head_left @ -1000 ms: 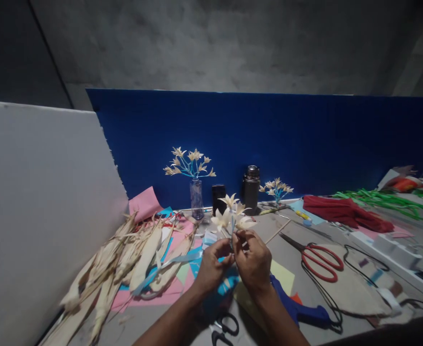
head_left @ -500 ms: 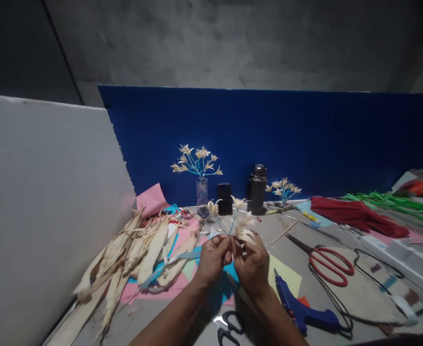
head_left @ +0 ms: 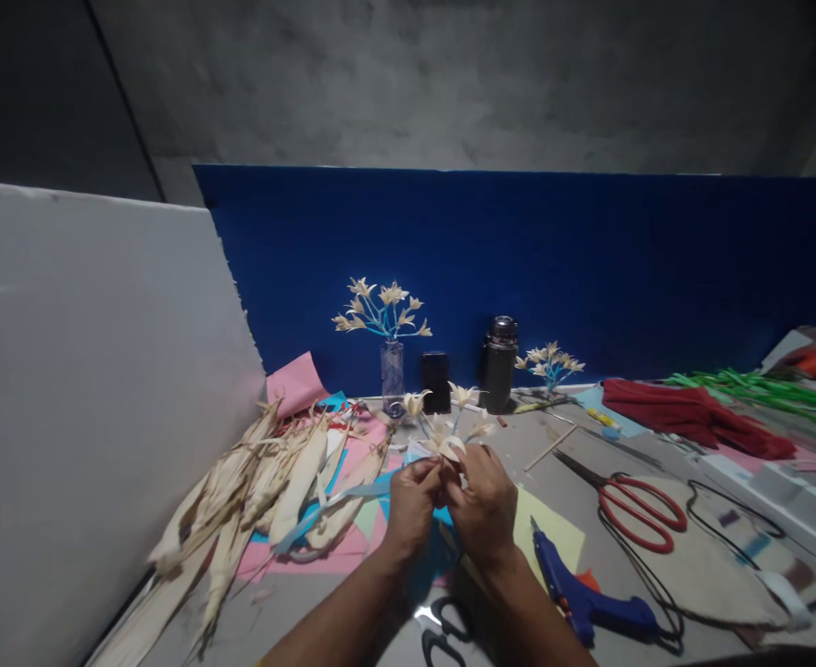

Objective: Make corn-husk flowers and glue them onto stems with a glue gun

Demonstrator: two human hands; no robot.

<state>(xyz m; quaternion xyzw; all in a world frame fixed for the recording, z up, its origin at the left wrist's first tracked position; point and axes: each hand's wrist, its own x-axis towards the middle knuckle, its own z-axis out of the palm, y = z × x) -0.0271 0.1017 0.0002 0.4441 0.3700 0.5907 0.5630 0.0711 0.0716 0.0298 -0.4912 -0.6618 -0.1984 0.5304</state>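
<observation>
Both of my hands meet at the middle of the table, pinching the stems of a small spray of cream husk flowers (head_left: 441, 435). My left hand (head_left: 411, 505) has its thumb and fingers closed at the base of the stems, and a light-blue strip (head_left: 338, 500) trails leftward from near it. Fingertips of my right hand (head_left: 483, 500) press together beside the left ones, just below the blossoms. The stem ends are hidden by the fingers. Under my wrists lies a pair of black-handled scissors (head_left: 444, 630).
Dried corn husks (head_left: 241, 500) and coloured paper spread at left. At right lie a blue glue gun (head_left: 588, 602), red-handled scissors (head_left: 640, 509) and a red cloth (head_left: 692, 421). Behind stand a glass vase (head_left: 392, 375) of flowers, a black phone (head_left: 436, 382) and a flask (head_left: 500, 366).
The flower spray has turned and sunk slightly between my hands, with one blossom now in front of the fingertips. My right hand has shifted closer to the left one.
</observation>
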